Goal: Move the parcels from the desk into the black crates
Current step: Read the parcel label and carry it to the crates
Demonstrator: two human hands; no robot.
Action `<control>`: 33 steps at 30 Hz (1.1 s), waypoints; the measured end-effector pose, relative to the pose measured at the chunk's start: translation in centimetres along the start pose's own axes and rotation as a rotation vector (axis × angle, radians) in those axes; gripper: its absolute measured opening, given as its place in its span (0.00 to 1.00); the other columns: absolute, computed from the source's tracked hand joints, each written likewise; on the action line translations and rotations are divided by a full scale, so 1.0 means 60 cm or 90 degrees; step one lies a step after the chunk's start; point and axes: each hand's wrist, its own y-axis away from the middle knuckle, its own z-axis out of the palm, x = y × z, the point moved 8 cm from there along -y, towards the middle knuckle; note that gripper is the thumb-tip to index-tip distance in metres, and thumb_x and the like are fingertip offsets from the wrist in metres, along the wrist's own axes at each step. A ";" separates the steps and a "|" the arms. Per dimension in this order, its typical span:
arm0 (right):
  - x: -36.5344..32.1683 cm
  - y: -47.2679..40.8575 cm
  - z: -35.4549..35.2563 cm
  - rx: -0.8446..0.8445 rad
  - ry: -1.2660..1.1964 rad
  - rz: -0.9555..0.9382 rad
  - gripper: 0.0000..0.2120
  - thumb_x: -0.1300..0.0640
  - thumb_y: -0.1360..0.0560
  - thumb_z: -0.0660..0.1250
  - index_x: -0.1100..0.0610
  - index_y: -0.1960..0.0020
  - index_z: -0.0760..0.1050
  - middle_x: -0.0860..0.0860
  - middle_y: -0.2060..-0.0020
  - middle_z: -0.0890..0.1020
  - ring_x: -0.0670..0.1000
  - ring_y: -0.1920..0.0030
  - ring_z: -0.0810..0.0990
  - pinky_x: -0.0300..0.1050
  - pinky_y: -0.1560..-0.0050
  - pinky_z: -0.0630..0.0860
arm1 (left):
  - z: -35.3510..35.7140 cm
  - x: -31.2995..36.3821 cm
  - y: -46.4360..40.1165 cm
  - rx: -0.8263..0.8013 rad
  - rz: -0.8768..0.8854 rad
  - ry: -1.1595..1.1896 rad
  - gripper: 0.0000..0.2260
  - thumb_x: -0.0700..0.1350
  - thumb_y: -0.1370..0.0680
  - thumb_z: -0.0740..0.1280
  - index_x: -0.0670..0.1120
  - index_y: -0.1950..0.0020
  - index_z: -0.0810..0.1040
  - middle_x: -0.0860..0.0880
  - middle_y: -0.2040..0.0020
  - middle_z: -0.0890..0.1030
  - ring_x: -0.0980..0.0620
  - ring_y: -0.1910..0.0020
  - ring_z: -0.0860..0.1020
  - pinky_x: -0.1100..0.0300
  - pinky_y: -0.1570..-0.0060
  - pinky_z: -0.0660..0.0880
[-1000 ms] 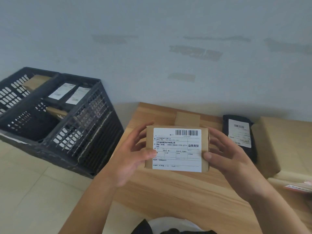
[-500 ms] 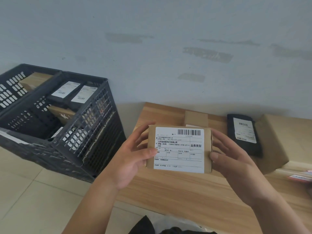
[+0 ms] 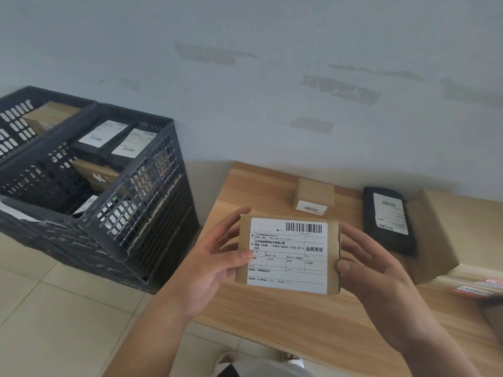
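Note:
I hold a small brown cardboard parcel [image 3: 288,254] with a white shipping label above the wooden desk [image 3: 272,317]. My left hand [image 3: 215,262] grips its left side, thumb on the label face. My right hand [image 3: 373,270] grips its right side. On the desk behind it lie a smaller brown box [image 3: 314,195], a black pouch parcel [image 3: 389,221] and a large brown box [image 3: 441,235]. Two black crates stand on the floor to the left: the nearer crate [image 3: 136,208] holds black and brown parcels, the farther crate [image 3: 16,126] holds a brown box.
A pale wall runs behind the desk and crates. Beige floor tiles [image 3: 54,322] lie between me and the crates. More parcels with a red-and-white label [image 3: 479,288] sit at the desk's right edge. My feet show at the bottom.
The view has shifted, so the crates and desk sit further right and lower in frame. The parcel stays held in both hands, with little change in grip.

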 end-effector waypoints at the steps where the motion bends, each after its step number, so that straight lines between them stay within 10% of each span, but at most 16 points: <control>1: -0.001 -0.002 -0.001 -0.007 -0.004 0.001 0.28 0.59 0.32 0.73 0.46 0.32 0.81 0.54 0.35 0.84 0.61 0.39 0.84 0.61 0.43 0.78 | 0.002 -0.002 0.003 0.008 0.001 0.005 0.31 0.40 0.32 0.78 0.57 0.30 0.80 0.45 0.32 0.81 0.44 0.34 0.81 0.51 0.45 0.82; 20: 0.077 -0.067 0.173 -0.411 -0.045 0.160 0.29 0.64 0.30 0.77 0.49 0.31 0.79 0.53 0.36 0.84 0.59 0.38 0.84 0.58 0.44 0.79 | -0.026 -0.010 0.245 0.487 0.169 -0.045 0.29 0.50 0.30 0.78 0.60 0.29 0.78 0.46 0.34 0.83 0.43 0.37 0.82 0.55 0.46 0.81; 33: 0.122 0.013 0.402 -0.630 0.046 0.209 0.29 0.48 0.36 0.83 0.46 0.36 0.83 0.53 0.36 0.84 0.57 0.37 0.84 0.50 0.49 0.84 | -0.106 -0.053 0.478 0.667 0.250 0.042 0.21 0.50 0.24 0.73 0.60 0.30 0.80 0.46 0.32 0.82 0.47 0.35 0.82 0.56 0.47 0.81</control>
